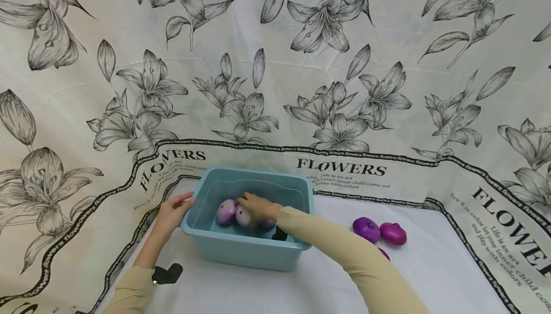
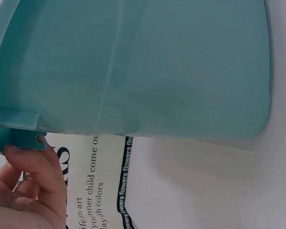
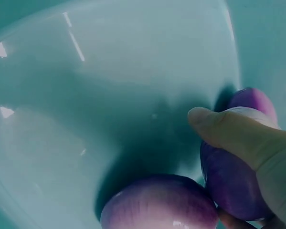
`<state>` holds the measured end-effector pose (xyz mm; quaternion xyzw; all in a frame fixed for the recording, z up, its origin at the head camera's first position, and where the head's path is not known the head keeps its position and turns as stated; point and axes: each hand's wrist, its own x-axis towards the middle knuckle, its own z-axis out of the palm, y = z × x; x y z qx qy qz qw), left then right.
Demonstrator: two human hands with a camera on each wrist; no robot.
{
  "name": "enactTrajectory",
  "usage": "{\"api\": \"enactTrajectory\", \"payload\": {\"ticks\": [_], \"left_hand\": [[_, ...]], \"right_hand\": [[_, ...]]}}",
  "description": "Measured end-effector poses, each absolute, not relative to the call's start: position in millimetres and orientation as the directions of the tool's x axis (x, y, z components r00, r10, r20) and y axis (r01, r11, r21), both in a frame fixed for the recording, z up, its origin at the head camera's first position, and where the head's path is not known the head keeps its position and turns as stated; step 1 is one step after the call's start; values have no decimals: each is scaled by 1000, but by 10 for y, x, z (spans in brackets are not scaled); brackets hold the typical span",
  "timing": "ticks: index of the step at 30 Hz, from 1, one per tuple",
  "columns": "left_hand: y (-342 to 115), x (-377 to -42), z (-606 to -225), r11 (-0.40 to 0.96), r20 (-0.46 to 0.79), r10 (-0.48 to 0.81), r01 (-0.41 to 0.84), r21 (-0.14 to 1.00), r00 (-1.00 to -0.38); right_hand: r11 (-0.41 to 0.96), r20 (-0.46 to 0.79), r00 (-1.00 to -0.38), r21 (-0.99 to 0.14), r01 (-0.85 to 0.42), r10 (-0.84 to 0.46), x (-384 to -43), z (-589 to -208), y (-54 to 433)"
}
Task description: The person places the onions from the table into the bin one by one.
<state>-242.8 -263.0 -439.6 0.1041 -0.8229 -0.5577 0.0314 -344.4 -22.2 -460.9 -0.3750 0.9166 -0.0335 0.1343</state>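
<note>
A light blue plastic bin [image 1: 247, 252] stands on the white tabletop. My left hand [image 1: 172, 213] grips its left rim; the left wrist view shows the curled fingers [image 2: 42, 167] hooked at the lip, beside a small tab with a hole. Inside the bin, my right hand [image 1: 258, 207] reaches down among several purple onions. In the right wrist view the thumb [image 3: 228, 131] lies over a dark purple onion [image 3: 231, 183], which the hand grips. A paler onion [image 3: 159, 205] sits close beside it, and part of another onion [image 3: 252, 101] shows behind the thumb.
To the right of the bin lie a purple onion [image 1: 366, 229] and a magenta onion [image 1: 393, 234]. A third onion [image 1: 384, 253] is mostly hidden by the right sleeve [image 1: 357, 256]. Flower-printed cloth [image 1: 275, 89] hangs behind the table and at both sides.
</note>
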Motion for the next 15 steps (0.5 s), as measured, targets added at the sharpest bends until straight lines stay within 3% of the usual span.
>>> {"api": "enactTrajectory", "payload": {"ticks": [15], "left_hand": [[-2627, -2434, -4399, 347, -61, -211, -133, 928, -976]], "right_hand": [[712, -246, -693, 17, -702, -677, -3429, -4671, -263]]}}
